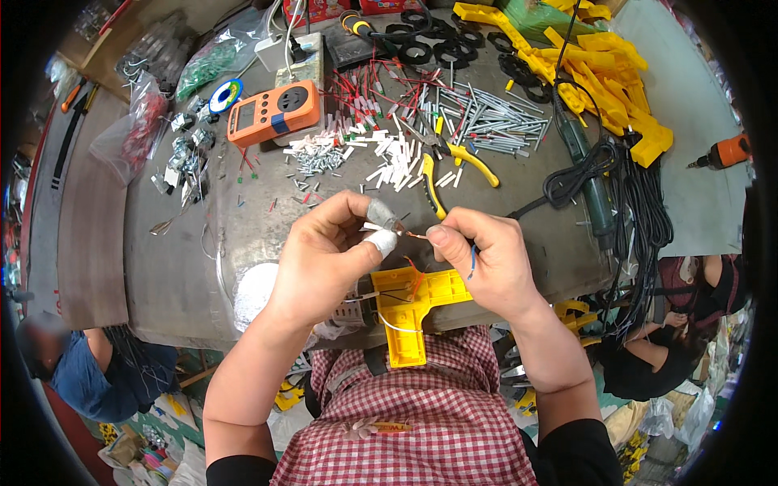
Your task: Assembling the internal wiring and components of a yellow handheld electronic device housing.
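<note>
My left hand [328,251], with grey and white wrapping on its thumb and forefinger, pinches a thin wire [416,236] with a bare copper-coloured stretch. My right hand [490,255] closes thumb and forefinger on the other end of that wire. A short blue wire end [472,261] sticks out below the right fingers. A small white sleeve [370,228] shows by the left fingertips. Just below both hands, a yellow plastic housing half [407,344] rests at the table's near edge, with red, black and white wires in it. What exactly joins at the fingertips is too small to tell.
Yellow-handled pliers [428,182] lie beyond my hands, beside white sleeves [399,166], screws [320,158] and metal rods [494,117]. An orange meter [274,112] stands left. Yellow housings [604,69] and black cables [644,211] fill the right. Two other people sit nearby.
</note>
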### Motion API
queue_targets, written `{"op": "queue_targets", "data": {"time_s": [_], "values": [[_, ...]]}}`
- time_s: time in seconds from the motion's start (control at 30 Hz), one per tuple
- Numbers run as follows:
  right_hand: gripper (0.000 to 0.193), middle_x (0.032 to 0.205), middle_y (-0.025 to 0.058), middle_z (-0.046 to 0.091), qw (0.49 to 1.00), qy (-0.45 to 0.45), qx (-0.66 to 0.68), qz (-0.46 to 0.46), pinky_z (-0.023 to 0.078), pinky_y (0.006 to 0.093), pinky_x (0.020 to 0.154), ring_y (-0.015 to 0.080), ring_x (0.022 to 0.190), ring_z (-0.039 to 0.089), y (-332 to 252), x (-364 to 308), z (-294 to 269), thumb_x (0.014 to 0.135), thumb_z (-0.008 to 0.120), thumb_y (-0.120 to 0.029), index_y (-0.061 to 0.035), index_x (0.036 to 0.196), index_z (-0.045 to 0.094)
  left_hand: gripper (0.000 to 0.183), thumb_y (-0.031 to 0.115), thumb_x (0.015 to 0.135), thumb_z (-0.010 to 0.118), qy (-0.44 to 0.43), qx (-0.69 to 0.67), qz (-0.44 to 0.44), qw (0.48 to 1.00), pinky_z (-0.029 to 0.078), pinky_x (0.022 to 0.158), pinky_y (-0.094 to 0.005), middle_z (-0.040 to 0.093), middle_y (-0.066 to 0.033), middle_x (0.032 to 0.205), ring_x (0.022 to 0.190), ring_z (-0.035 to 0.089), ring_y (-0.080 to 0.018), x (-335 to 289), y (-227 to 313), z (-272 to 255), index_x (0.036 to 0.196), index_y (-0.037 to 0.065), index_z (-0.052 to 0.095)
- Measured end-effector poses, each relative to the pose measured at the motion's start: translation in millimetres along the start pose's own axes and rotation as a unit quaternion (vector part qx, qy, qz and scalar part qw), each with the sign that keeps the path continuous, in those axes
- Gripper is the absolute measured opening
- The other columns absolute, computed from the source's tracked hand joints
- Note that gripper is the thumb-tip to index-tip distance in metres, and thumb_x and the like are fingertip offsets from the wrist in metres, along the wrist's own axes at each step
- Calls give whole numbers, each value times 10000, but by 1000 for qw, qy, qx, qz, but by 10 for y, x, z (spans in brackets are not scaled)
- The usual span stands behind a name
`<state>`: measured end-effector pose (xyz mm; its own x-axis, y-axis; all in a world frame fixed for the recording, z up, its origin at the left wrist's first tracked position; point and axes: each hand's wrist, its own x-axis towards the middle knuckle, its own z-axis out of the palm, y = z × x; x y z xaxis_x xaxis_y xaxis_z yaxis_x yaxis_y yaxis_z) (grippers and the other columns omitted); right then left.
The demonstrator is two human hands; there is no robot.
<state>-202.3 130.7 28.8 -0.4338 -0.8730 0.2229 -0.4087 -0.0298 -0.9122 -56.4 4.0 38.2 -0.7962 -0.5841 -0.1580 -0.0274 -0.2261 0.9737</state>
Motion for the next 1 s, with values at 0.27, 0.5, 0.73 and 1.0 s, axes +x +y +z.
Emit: {"op": "queue_targets", "data": {"time_s": [0.27, 0.5, 0.73, 1.0], "values": [[223, 576, 116, 548, 1000, -1, -7, 1, 386, 311, 462, 180, 472, 510, -7, 8, 14, 872, 645, -198, -9, 761, 603, 173, -22, 783, 639, 1, 6, -15, 1000, 471, 823, -281, 631, -56, 922, 884, 586, -127, 3, 19, 27, 930, 20, 559], [216, 591, 119, 546, 998, 21, -54, -37, 391, 327, 461, 213, 477, 525, -31, 46, 25, 854, 660, -179, -7, 749, 582, 177, -14, 793, 646, 19, 57, 45, 997, 476, 828, -292, 630, -72, 910, 895, 596, -138, -14, -1, 66, 936, 7, 544], [213, 604, 122, 552, 998, 5, -53, -14, 399, 327, 466, 222, 491, 535, -49, 38, 9, 848, 667, -176, -8, 746, 583, 184, 5, 796, 668, 21, 33, 7, 999, 482, 815, -287, 637, -64, 911, 880, 603, -136, -26, 22, 51, 934, 11, 546], [193, 603, 110, 562, 999, 5, -42, 0, 397, 312, 466, 187, 489, 530, -69, 23, -27, 840, 676, -167, -12, 751, 604, 219, -70, 797, 618, 2, 24, 21, 999, 487, 806, -242, 619, -43, 958, 890, 588, -94, -27, -22, 11, 991, 3, 549]]}}
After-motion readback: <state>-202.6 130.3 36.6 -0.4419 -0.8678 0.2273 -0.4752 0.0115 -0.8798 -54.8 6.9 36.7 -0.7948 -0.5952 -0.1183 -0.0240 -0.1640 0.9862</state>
